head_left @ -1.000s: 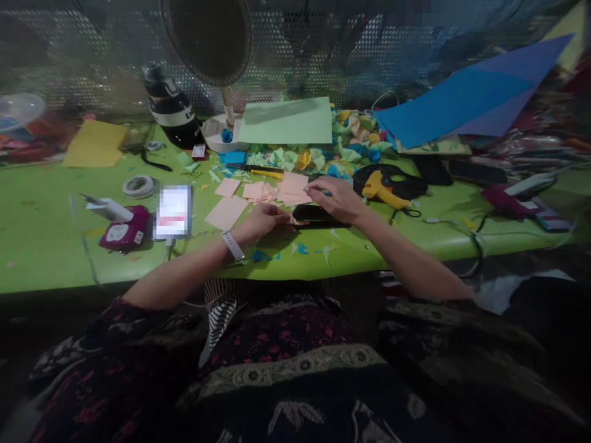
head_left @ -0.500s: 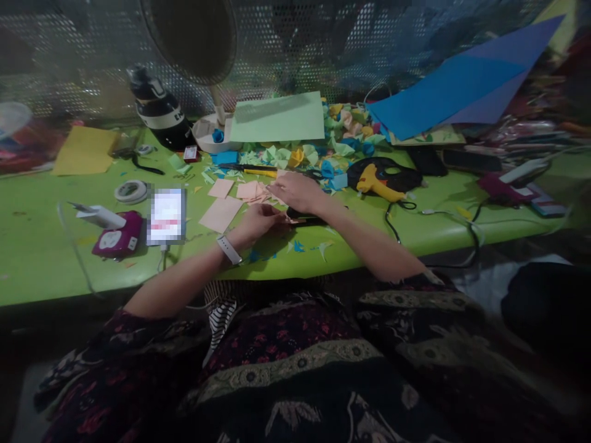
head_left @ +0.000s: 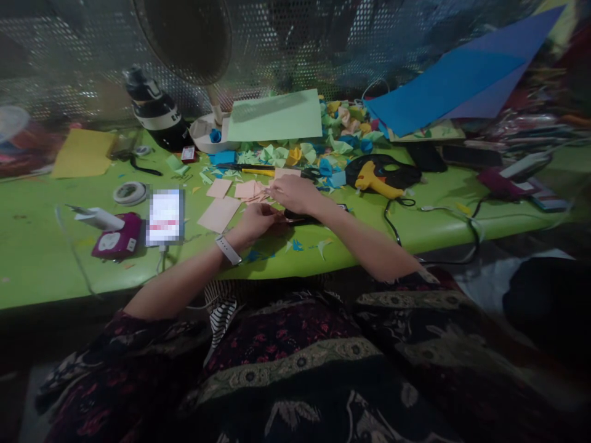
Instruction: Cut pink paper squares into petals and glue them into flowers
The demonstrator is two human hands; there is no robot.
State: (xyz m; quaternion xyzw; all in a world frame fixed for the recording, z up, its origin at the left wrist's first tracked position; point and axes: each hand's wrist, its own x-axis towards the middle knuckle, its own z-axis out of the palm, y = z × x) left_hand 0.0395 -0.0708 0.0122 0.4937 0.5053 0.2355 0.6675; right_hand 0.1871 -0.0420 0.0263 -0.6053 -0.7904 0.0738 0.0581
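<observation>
Under a pinch of thumb and fingers, my left hand (head_left: pixel 258 223) holds what looks like a small piece of pink paper, mostly covered by the fingers. My right hand (head_left: pixel 298 195) is just beyond it, fingers bent down and drawn together at the edge of the pink paper pieces (head_left: pixel 249 189); whatever is in its fingertips is hidden. A larger pink square (head_left: pixel 219 213) and a smaller pink square (head_left: pixel 219 188) lie to the left. Beneath my right wrist sits a black object (head_left: pixel 302 218), partly covered, its kind unclear.
A yellow-handled cutter (head_left: pixel 256 171) lies behind my hands, before many folded paper bits (head_left: pixel 295 154). A yellow glue gun (head_left: pixel 378 183) rests at the right. A lit phone (head_left: pixel 165 216), tape roll (head_left: pixel 130 193) and purple plug socket (head_left: pixel 117 237) are left. A bottle (head_left: pixel 159 114) stands behind.
My hands keep nearly the same place. A pink strip that showed past my left fingertips is no longer visible, and more of a pink piece shows behind my right hand. The view has shifted slightly.
</observation>
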